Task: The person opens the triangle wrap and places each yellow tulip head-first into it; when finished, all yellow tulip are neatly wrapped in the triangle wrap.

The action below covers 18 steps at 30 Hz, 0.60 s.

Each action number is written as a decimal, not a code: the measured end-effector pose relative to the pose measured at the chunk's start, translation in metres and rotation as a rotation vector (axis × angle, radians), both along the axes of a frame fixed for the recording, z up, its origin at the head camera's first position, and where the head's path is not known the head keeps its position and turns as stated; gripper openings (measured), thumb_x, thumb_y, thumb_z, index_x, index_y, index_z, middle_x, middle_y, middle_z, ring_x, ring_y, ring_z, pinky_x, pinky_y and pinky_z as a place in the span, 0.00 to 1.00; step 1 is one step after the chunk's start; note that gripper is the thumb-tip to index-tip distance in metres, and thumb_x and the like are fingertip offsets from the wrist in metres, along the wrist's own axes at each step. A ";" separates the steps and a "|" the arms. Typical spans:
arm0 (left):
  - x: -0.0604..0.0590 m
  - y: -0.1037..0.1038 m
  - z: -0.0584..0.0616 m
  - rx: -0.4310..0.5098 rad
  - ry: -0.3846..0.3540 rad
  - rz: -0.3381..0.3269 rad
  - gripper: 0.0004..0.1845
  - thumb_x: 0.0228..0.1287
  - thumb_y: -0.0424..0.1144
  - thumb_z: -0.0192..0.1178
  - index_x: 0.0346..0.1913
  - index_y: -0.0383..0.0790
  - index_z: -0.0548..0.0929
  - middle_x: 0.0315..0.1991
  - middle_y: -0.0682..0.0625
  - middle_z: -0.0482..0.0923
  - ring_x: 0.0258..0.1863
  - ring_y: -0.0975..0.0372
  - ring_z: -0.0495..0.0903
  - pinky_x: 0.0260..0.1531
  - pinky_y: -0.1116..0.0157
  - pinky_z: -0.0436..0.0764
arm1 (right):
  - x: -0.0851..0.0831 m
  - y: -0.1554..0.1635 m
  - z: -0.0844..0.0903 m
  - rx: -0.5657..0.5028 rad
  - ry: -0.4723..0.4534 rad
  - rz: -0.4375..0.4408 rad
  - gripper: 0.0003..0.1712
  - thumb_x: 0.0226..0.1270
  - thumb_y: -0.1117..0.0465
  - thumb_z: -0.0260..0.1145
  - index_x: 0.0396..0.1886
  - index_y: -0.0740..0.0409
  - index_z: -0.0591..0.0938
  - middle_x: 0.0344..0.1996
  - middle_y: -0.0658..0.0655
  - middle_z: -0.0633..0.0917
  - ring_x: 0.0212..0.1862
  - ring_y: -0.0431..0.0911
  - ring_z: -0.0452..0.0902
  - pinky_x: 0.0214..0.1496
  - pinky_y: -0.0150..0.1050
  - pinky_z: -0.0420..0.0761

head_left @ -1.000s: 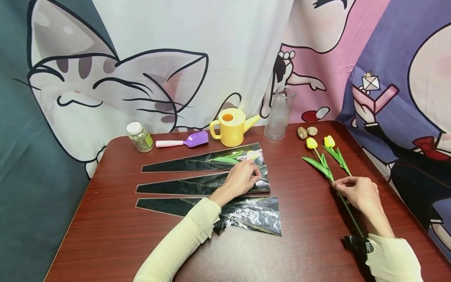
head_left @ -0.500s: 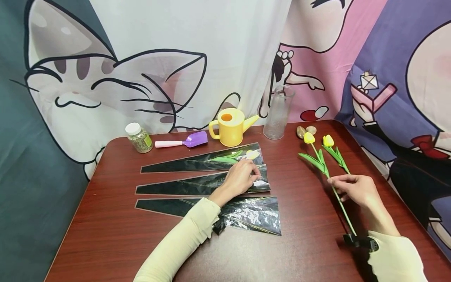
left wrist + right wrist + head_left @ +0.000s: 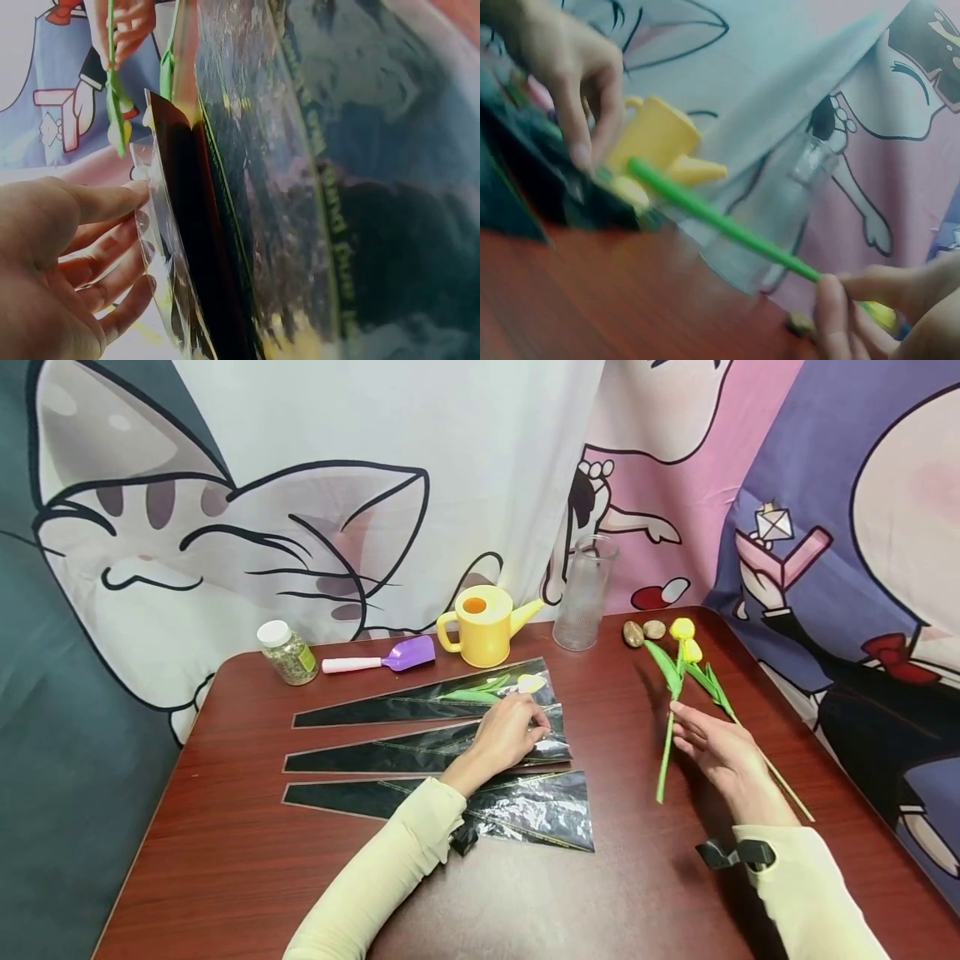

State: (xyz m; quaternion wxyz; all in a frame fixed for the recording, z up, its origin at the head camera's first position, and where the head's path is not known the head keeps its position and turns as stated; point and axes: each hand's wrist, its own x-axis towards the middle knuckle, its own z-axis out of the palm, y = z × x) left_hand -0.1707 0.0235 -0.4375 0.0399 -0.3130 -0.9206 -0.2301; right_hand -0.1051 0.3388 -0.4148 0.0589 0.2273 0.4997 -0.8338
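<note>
From the head view, the right hand [image 3: 712,745] pinched a yellow tulip [image 3: 671,693] by its green stem, its grip narrow round the stem, and held it lifted above the counter [image 3: 225,860], flower head pointing away toward 2 pebbles [image 3: 643,631]. A second tulip [image 3: 720,697] lay flat on the counter just beside it. The left hand [image 3: 510,735] rested on the wide end of the middle sleeve [image 3: 375,756] of 3 dark cellophane sleeves laid side by side, its fingertips pinching the clear plastic at the opening. The far sleeve [image 3: 390,706] already held a tulip. Behind them stood a yellow watering can [image 3: 480,627], a ribbed glass vase [image 3: 581,597], a purple scoop [image 3: 382,658] and a small jar [image 3: 285,652].

From the left wrist, the fingers [image 3: 97,202] touched the thin clear edge of the sleeve [image 3: 247,187]; the other hand and its green stem showed small at the top.

From the right wrist, blurred, thumb and fingers [image 3: 832,307] pinched the green stem [image 3: 720,221], which pointed toward the left hand [image 3: 570,67] on the dark sleeves.
</note>
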 end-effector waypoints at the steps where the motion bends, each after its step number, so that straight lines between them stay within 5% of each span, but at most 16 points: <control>1: 0.000 0.000 0.000 0.005 0.000 0.002 0.02 0.61 0.44 0.69 0.32 0.52 0.89 0.34 0.60 0.78 0.41 0.63 0.77 0.44 0.65 0.75 | -0.002 -0.003 0.000 -0.065 -0.006 -0.056 0.09 0.66 0.69 0.66 0.30 0.57 0.90 0.31 0.52 0.88 0.32 0.42 0.84 0.36 0.36 0.83; 4: 0.001 -0.001 0.001 0.019 -0.003 0.014 0.02 0.61 0.44 0.70 0.32 0.52 0.89 0.35 0.60 0.79 0.42 0.63 0.77 0.44 0.65 0.76 | -0.007 -0.013 0.001 -0.229 -0.019 -0.229 0.06 0.63 0.73 0.68 0.31 0.61 0.87 0.31 0.55 0.88 0.33 0.46 0.85 0.37 0.39 0.84; 8: 0.000 -0.002 0.001 0.036 -0.007 0.033 0.02 0.61 0.44 0.69 0.32 0.52 0.89 0.36 0.60 0.79 0.41 0.64 0.77 0.43 0.65 0.77 | -0.013 -0.026 0.001 -0.311 -0.030 -0.380 0.06 0.58 0.75 0.70 0.32 0.63 0.85 0.31 0.58 0.88 0.33 0.49 0.86 0.42 0.41 0.83; 18: -0.001 -0.002 0.004 0.050 -0.011 0.052 0.02 0.62 0.44 0.69 0.32 0.53 0.89 0.35 0.60 0.77 0.39 0.65 0.77 0.39 0.65 0.77 | -0.020 -0.048 -0.010 -0.258 -0.032 -0.495 0.05 0.55 0.77 0.71 0.30 0.67 0.86 0.28 0.60 0.87 0.34 0.51 0.87 0.42 0.40 0.83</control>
